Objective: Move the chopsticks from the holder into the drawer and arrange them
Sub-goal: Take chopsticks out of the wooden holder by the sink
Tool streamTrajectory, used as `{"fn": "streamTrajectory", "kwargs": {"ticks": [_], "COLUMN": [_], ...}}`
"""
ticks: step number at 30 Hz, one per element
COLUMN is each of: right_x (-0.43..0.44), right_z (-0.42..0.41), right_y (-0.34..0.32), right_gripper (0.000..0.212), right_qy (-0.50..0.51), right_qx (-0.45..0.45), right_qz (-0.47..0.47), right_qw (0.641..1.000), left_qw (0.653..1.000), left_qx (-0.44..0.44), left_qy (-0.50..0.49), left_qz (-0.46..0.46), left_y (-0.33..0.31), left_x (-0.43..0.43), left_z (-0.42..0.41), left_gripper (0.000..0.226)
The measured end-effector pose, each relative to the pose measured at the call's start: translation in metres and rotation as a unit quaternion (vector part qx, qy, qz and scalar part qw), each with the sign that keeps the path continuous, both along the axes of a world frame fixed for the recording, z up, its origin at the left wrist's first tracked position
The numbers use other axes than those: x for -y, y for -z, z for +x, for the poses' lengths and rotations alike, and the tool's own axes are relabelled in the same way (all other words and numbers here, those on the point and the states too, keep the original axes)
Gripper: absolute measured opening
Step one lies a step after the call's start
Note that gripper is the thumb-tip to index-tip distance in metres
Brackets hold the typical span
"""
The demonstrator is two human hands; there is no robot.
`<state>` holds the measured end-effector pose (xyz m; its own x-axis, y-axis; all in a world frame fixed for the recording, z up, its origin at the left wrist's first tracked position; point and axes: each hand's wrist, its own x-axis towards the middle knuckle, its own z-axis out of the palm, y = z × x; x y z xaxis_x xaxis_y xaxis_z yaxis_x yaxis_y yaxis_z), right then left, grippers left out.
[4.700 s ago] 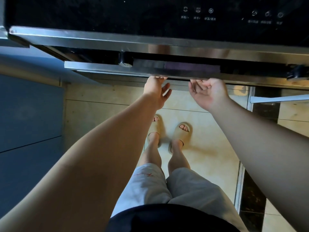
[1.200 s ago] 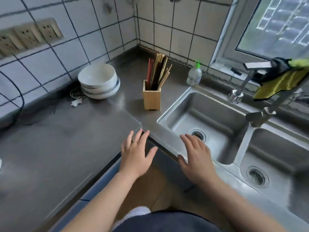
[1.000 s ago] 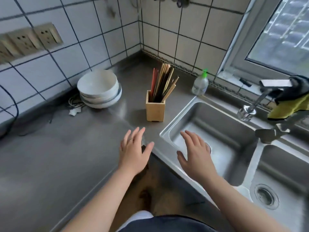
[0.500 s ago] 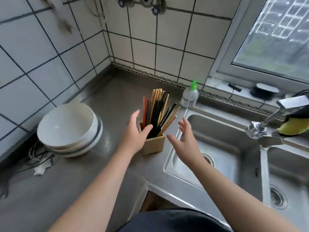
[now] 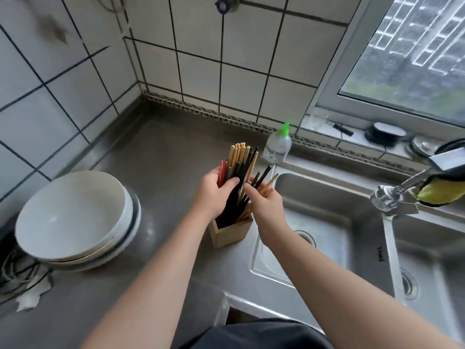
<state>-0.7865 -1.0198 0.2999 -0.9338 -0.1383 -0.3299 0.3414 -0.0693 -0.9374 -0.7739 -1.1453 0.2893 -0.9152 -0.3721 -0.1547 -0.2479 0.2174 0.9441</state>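
Observation:
A square wooden holder (image 5: 230, 232) stands on the steel counter beside the sink. A bundle of chopsticks (image 5: 241, 159), tan, black and red, sticks up out of it. My left hand (image 5: 212, 196) wraps around the bundle from the left, thumb across the dark sticks. From the right, my right hand (image 5: 266, 206) closes its fingers on a few tan and black chopsticks that lean toward the sink. The lower ends of the chopsticks stay inside the holder. The drawer is out of sight.
Stacked white bowls (image 5: 75, 217) sit left of the holder, with cables (image 5: 15, 273) beside them. A soap bottle (image 5: 278, 144) stands behind the holder. The double sink (image 5: 327, 238) and its faucet (image 5: 392, 197) with a yellow cloth lie to the right. Tiled walls close the corner.
Both hands rose from the drawer below the hob to the counter, reached forward and closed around the chopsticks in the holder. The view moved closer to the corner.

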Motion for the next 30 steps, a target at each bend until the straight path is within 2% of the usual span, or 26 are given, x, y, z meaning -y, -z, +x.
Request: {"fn": "streamTrajectory", "kwargs": {"ticks": [6, 9, 14, 19, 24, 30], "right_x": [0.01, 0.013, 0.019, 0.021, 0.016, 0.01], "right_z": [-0.008, -0.01, -0.013, -0.008, -0.012, -0.012], "right_y": [0.006, 0.006, 0.005, -0.003, -0.014, -0.031], "right_gripper": [0.017, 0.016, 0.019, 0.018, 0.021, 0.016], "right_qy": [0.016, 0.011, -0.004, 0.009, 0.038, 0.078], "right_qx": [0.013, 0.008, -0.017, -0.041, -0.082, -0.122], "right_qz": [0.037, 0.071, 0.14, 0.138, 0.145, 0.11], "right_qw": [0.999, 0.997, 0.99, 0.989, 0.985, 0.983], "left_qw": [0.999, 0.998, 0.996, 0.994, 0.989, 0.985], "left_qx": [-0.022, -0.023, -0.011, -0.017, -0.045, -0.095], "left_qy": [-0.032, -0.059, -0.071, -0.082, -0.113, -0.131], "left_qz": [0.007, -0.026, -0.049, -0.073, -0.08, -0.066], "left_y": [0.004, 0.003, 0.0, -0.005, -0.01, -0.027], "left_x": [-0.003, -0.004, -0.006, -0.008, -0.009, -0.012], "left_z": [0.004, 0.007, 0.01, 0.015, 0.018, 0.021], "left_gripper": [0.012, 0.016, 0.009, 0.005, 0.021, 0.02]}}
